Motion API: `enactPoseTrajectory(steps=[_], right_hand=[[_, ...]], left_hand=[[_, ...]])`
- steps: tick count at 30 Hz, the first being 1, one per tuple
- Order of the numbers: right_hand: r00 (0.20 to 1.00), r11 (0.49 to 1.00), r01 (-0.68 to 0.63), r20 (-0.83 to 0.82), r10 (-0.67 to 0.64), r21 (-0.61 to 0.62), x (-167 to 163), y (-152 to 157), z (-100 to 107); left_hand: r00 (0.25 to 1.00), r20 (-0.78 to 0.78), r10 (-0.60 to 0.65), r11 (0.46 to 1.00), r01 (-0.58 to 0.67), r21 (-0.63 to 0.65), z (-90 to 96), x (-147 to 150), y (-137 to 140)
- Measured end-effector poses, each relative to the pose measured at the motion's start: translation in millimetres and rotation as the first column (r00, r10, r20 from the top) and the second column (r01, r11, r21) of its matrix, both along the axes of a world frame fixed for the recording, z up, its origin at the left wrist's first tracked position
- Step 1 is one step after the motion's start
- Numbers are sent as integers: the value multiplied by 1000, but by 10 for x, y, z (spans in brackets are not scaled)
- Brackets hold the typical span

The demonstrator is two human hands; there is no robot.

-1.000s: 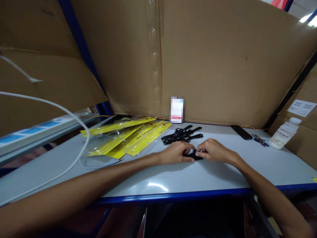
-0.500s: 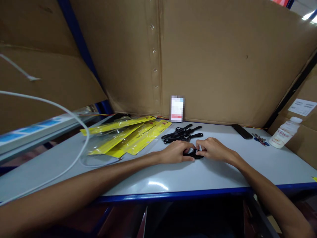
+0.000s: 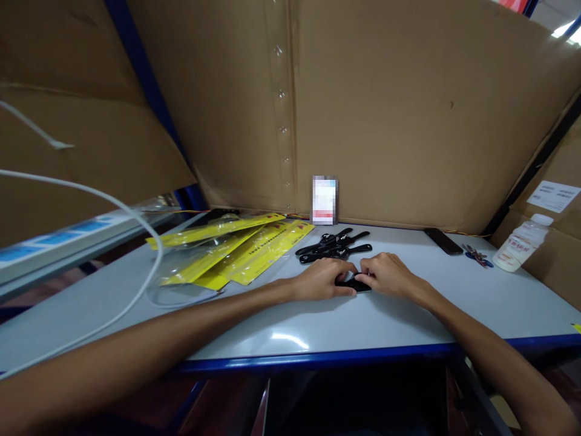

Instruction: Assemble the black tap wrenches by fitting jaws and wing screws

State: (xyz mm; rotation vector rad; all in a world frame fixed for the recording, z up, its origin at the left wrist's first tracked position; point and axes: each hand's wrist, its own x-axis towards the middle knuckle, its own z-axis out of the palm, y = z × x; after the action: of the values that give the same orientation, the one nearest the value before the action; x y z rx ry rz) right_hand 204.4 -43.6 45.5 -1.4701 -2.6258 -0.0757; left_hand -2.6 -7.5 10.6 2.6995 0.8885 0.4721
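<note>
Both hands meet over a small black tool (image 3: 363,286) lying on the table. My left hand (image 3: 324,278) has its fingers closed on the tool's left end, thumb along the near side. My right hand (image 3: 384,275) pinches at its right end, fingertips close to those of the left. Most of the tool is hidden by the fingers, so its exact kind does not show. Just behind the hands lies a pile of several similar black tools (image 3: 333,245) with long handles and some shiny metal parts.
Yellow-and-clear plastic packages (image 3: 267,251) lie fanned out to the left. A white cable (image 3: 157,260) loops across the left side. A blurred-out upright screen (image 3: 324,200) leans at the back. On the right are a dark phone (image 3: 443,240), keys (image 3: 477,257) and a white bottle (image 3: 521,243).
My right hand has shifted slightly and its fingers have closed in more over the tool. My left hand stays in place.
</note>
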Motion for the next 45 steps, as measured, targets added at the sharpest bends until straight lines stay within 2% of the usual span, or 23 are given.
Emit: enactPoseTrajectory(steps=[5, 10, 17, 20, 24, 28, 31, 35, 37, 40, 42, 45], right_hand=[[995, 997, 22, 98, -29, 70, -88, -67, -24], [983, 997, 31, 179, -43, 72, -155, -118, -18], [979, 985, 154, 125, -163, 79, -266, -154, -107], [970, 976, 214, 105, -217, 43, -308, -179, -87], [967, 975, 223, 124, -224, 25, -281, -177, -22], [969, 983, 185, 169, -183, 6, -182, -151, 47], [958, 986, 167, 237, -162, -2, -73, -124, 120], [922, 973, 231, 317, -220, 3, 163, -9, 211], [907, 963, 271, 332, -260, 14, 308, 90, 227], [876, 938, 345, 343, -339, 45, 516, 244, 216], [862, 924, 378, 341, -375, 60, 630, 321, 204], [855, 914, 399, 333, -398, 66, 743, 384, 192]], left_hand=[[999, 25, -23, 999, 24, -22, -3, -13, 11], [997, 43, -62, 998, 63, -29, -12, -27, 29], [995, 54, -83, 996, 85, -35, -17, -24, 40], [996, 44, -83, 996, 85, -35, -21, -18, 45], [999, 29, -40, 999, 40, -31, -34, -6, 40], [999, 20, -26, 1000, 26, 16, -36, -3, -7], [996, 94, 5, 992, -17, 126, -22, -7, -38], [986, 113, 126, 923, -158, 351, -31, -15, 9], [973, 85, 214, 889, -230, 395, -74, -29, 74], [951, 7, 308, 895, -292, 337, -174, -66, 184], [949, -60, 309, 921, -282, 270, -236, -92, 242], [961, -79, 265, 939, -239, 248, -275, -113, 282]])
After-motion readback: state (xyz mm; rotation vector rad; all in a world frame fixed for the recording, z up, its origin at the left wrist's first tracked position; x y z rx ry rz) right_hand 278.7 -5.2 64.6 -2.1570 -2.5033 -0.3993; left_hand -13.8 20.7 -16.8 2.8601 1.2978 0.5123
